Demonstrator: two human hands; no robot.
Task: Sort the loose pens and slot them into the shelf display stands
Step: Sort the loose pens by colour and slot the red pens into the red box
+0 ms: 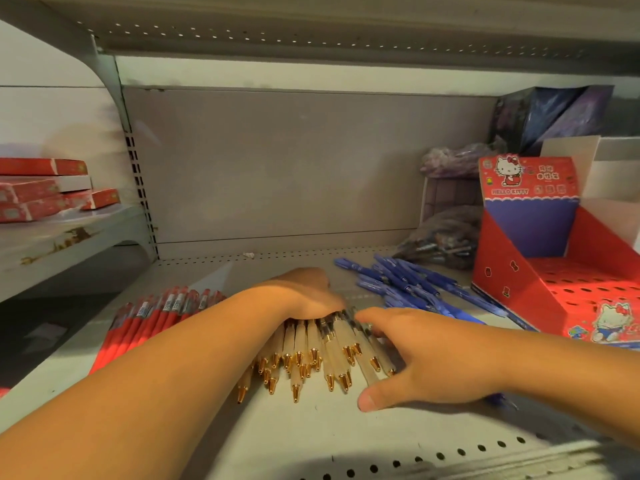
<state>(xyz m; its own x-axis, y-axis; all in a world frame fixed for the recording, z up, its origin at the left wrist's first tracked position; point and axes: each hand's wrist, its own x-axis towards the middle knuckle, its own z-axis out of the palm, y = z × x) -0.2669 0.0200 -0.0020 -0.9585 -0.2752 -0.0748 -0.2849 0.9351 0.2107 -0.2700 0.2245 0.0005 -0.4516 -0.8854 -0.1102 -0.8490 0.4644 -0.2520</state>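
1. Grey shelf (311, 427) carries everything; a red display stand (554, 282) sits at its right.
2. Red pens (145, 320) lie in a row at left; blue pens (408, 282) lie scattered beside the stand.
3. Gold-tipped pens (311, 351) lie bunched at centre.
4. Right hand (426, 358) touches the bunch's right side, fingers spread; left hand (304, 292) covers its far ends, fingers hidden, so their state cannot be told.

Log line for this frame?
left hand: atop gold-tipped pens; right hand: open, against their right side; red pens: shelf left; blue pens: shelf right; display stand: empty
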